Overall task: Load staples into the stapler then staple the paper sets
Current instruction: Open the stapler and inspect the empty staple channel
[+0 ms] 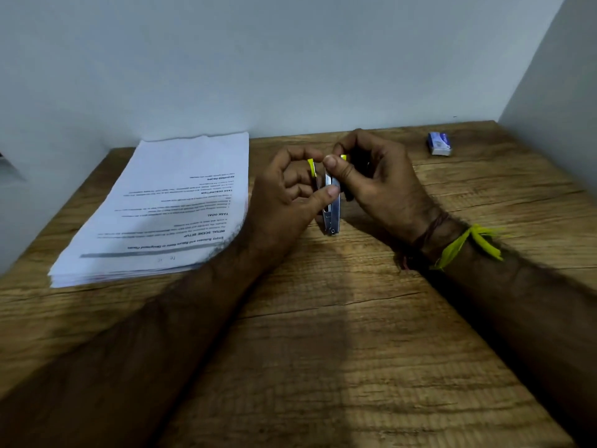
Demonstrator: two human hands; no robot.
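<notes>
A small stapler (332, 212) with a silver metal body and yellow-green trim is held upright above the middle of the wooden table (323, 334). My left hand (287, 192) pinches its left side, thumb on the metal. My right hand (378, 182) grips the other side, thumb near the top by a yellow-green part. Whether staples sit inside is hidden. A stack of printed paper sets (168, 208) lies on the table to the left. A small blue and white staple box (438, 143) rests at the back right.
White walls close the table at the back and on the right. My forearms stretch across the table's front half. A yellow thread band (465, 244) is tied round my right wrist.
</notes>
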